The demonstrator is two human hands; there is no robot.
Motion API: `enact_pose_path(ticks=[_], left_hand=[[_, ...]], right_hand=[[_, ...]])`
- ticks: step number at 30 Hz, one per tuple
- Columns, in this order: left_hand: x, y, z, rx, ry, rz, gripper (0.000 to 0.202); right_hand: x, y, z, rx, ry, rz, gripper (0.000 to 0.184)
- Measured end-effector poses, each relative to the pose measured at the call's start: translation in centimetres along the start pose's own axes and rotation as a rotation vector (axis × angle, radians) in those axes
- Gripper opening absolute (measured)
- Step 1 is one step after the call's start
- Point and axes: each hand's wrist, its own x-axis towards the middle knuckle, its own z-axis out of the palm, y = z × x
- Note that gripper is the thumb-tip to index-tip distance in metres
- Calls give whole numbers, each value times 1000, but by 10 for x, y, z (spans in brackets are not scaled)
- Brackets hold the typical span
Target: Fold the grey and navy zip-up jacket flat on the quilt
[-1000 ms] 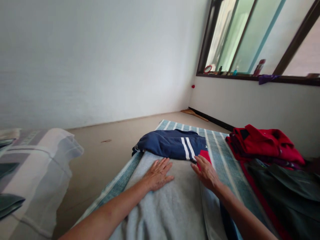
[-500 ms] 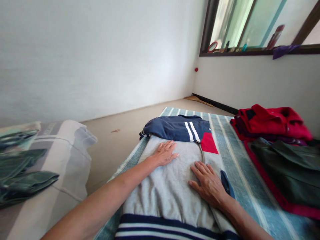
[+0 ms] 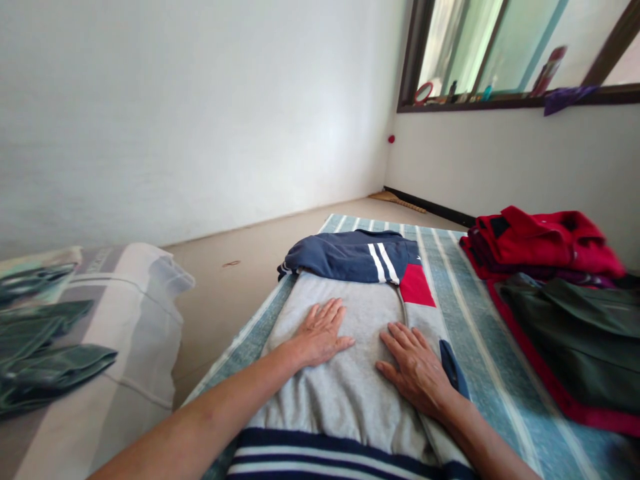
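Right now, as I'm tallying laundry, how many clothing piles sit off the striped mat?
3: a red stack right of the mat, a dark green garment with red edging in front of it, and dark green folded clothes on the pale cushion at left. Others may be hidden.

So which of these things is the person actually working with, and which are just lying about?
Being worked with: the sweatshirt, pressed flat under the left hand and right hand.

Lying about: the red clothes, green garment, pillow, striped mat.
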Motion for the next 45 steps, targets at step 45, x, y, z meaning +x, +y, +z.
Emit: enact_pose_path(ticks=[45], left_hand=[[34, 0, 2, 108, 23, -81, 73]], right_hand=[[4, -3, -10, -3, -9, -10, 50]])
